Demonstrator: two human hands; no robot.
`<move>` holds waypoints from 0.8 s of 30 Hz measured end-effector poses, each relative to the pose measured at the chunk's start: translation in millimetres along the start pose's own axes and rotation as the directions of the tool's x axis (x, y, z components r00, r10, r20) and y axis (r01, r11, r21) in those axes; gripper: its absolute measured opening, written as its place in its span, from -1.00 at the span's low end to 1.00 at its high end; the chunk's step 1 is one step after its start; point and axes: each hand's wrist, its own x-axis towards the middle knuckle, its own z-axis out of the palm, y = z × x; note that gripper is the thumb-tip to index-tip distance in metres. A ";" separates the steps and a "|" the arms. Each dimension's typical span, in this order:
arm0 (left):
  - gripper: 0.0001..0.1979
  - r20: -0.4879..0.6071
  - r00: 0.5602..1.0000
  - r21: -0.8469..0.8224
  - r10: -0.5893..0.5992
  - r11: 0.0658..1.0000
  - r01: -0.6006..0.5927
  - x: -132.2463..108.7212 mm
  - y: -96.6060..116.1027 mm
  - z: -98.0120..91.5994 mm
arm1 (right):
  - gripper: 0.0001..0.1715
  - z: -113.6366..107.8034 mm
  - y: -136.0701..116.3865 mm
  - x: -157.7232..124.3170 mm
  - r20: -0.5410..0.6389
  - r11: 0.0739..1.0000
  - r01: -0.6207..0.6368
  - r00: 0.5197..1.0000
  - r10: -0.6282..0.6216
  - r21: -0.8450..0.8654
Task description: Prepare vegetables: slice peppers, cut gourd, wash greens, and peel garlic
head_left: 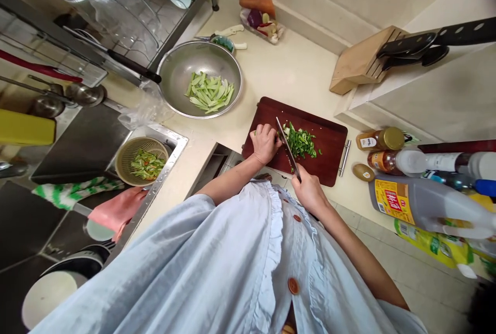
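Observation:
A dark red cutting board [327,135] lies on the counter in front of me. My right hand [309,189] is closed around the handle of a kitchen knife [285,142], whose blade stands on edge over the board. Just left of the blade, my left hand [265,144] presses down with curled fingers on a green vegetable, mostly hidden under them; a bit of green shows at its edge. Chopped green pieces [300,141] are heaped on the board to the right of the blade.
A wok [170,73] with sliced pale green vegetable [209,91] stands left of the board. Farther left, a colander [124,161] of trimmings sits in the sink. A knife block [356,63] is at the back right, with bottles [426,202] along the right. Scissors [228,30] lie behind the wok.

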 end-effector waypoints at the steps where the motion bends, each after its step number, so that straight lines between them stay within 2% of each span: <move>1: -0.87 0.006 1.000 0.002 0.000 1.000 0.000 0.3 0.2 -0.4 | -0.46 0.7 -1.2 0.3 0.021 1.000 -0.004 1.000 0.004 -0.005; 3: -0.86 0.013 1.000 0.013 -0.002 1.000 0.002 0.8 0.2 -1.2 | -0.46 5.8 -5.2 11.0 0.028 1.000 -0.017 0.999 0.017 -0.007; 7: -0.86 0.019 1.000 0.027 0.001 1.000 -0.002 0.5 -1.8 -2.1 | -0.48 14.5 -11.3 40.6 -0.030 1.000 -0.013 0.999 0.014 0.011; 9: -0.89 0.013 1.000 0.026 0.002 1.000 -0.002 0.2 -2.8 -1.6 | -0.49 10.8 -9.8 39.8 -0.042 1.000 0.000 0.999 0.001 0.028; 11: -0.92 0.003 1.000 0.017 -0.010 1.000 0.010 0.3 -3.2 -1.0 | -0.49 4.1 -6.6 27.0 -0.041 0.999 0.000 0.999 0.001 0.040; 15: -0.91 0.026 0.999 -0.009 -0.023 1.000 0.023 1.8 -2.1 -2.5 | -0.46 1.5 -6.2 7.5 0.018 0.999 -0.018 1.000 0.017 0.032; 17: -0.89 0.043 0.999 -0.012 -0.021 1.000 0.022 2.4 -1.6 -4.7 | -0.45 7.6 -10.5 16.6 0.022 0.999 -0.019 1.000 0.018 0.028; 21: -0.90 0.050 0.998 0.000 -0.023 1.000 0.023 2.1 -2.1 -6.3 | -0.49 11.9 -16.2 46.2 -0.050 0.998 0.025 0.998 -0.023 0.053; 24: -0.95 0.030 0.999 0.010 -0.026 1.000 0.026 1.5 -3.2 -3.2 | -0.50 2.6 -10.3 42.4 -0.047 0.994 0.022 0.999 -0.018 0.104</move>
